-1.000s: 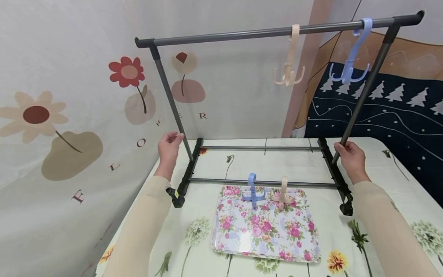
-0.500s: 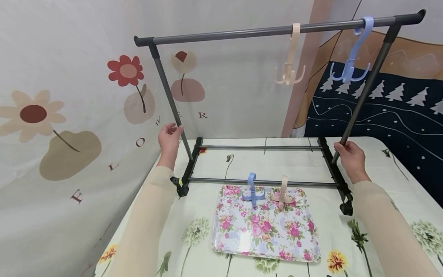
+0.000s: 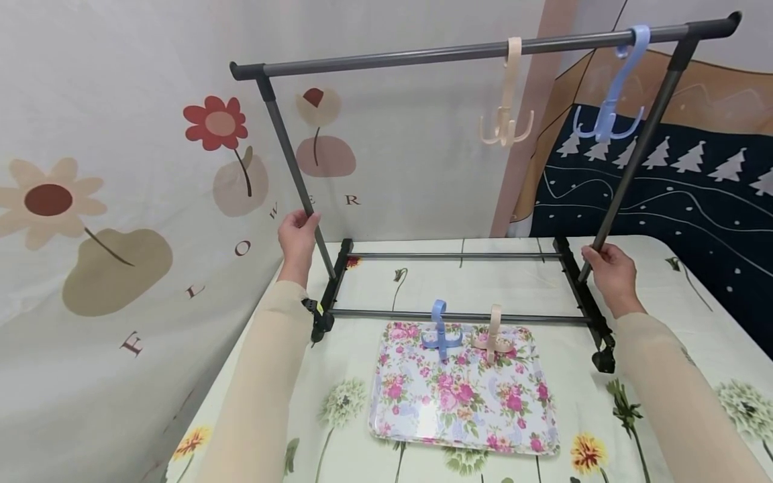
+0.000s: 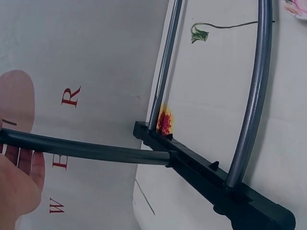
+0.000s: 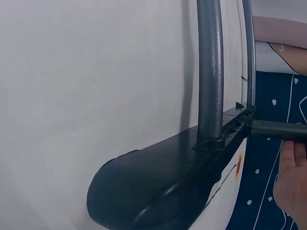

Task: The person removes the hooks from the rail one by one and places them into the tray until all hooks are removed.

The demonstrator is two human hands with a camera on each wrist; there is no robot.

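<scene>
A small dark-grey clothes rack [image 3: 386, 61] stands on the table, its top bar level with two long uprights. My left hand [image 3: 297, 243] holds the left upright [image 4: 96, 149] partway up, with fingers behind the tube. Low on the right upright [image 3: 628, 171], near the base, my right hand [image 3: 611, 278] grips the tube. From the top bar hang a beige four-prong hook hanger [image 3: 506, 124] and a blue hook hanger [image 3: 606, 124], both toward the right end. Another blue hanger [image 3: 441, 335] and another beige hanger [image 3: 493, 341] lie on a floral tray in front.
The floral tray [image 3: 459, 409] lies in front of the rack's lower crossbar [image 3: 386, 314]. Black feet [image 3: 604, 359] support both sides. A flower-print cloth covers the table [image 3: 338, 443]. A pale printed curtain [image 3: 151, 349] borders the left, and a dark tree-print cloth [image 3: 682, 194] hangs at right.
My left hand has moved slightly up and inward onto the left upright. The rack's left foot has shifted slightly back. My right hand keeps its place on the right upright.
</scene>
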